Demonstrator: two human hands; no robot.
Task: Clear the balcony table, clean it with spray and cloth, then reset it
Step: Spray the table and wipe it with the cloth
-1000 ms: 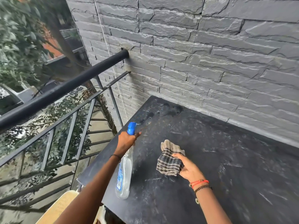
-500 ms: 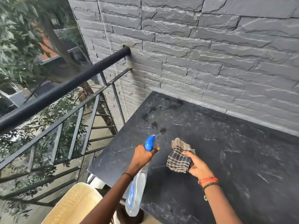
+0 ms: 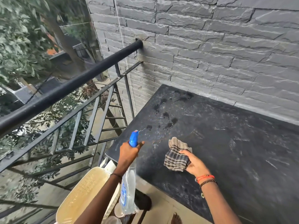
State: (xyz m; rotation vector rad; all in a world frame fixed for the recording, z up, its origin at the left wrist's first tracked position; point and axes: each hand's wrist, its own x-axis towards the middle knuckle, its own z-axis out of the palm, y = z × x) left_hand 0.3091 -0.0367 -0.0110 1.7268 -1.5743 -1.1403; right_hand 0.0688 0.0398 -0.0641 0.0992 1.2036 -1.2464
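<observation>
The spray bottle point(image 3: 128, 183), clear with a blue nozzle, hangs over the near-left corner of the black table point(image 3: 226, 151), gripped at its neck by the left hand point(image 3: 129, 152). Just right, the right hand point(image 3: 194, 162) clutches a checked cloth point(image 3: 176, 156) above the tabletop. Dark wet spots mark the far-left surface. A cream chair point(image 3: 84, 194) sits near left; a railing point(image 3: 64, 91) runs beyond.

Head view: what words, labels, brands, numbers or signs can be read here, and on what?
Blue label on the spray bottle: pale print, too blurred to read.
Cloth, table, wall, chair: no text visible.
</observation>
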